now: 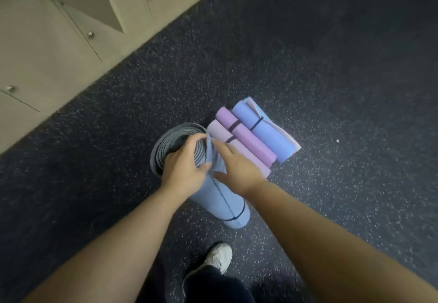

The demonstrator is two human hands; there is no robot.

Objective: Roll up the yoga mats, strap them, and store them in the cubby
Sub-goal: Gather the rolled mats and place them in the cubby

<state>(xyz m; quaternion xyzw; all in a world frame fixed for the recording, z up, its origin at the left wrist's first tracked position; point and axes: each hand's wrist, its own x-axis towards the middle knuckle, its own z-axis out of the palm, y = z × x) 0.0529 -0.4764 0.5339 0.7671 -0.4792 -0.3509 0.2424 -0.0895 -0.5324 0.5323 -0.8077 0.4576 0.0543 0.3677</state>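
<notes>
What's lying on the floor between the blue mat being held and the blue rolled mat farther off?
In the head view, two strapped purple rolls lie side by side between the held blue mat and the far blue roll: a pale one and a darker one.

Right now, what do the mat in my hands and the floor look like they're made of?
The blue mat looks like soft matte foam: its rolled end shows thick grey layers that bend under the left hand. The floor looks like dark speckled rubber, though it could be vinyl.

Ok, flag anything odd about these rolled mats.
The blue-grey mat held by the left hand is wound loosely: its open end shows gaping, uneven coils. On the floor, the blue mat has layers sticking out unevenly beyond its end. The two purple mats look tidy.
</notes>
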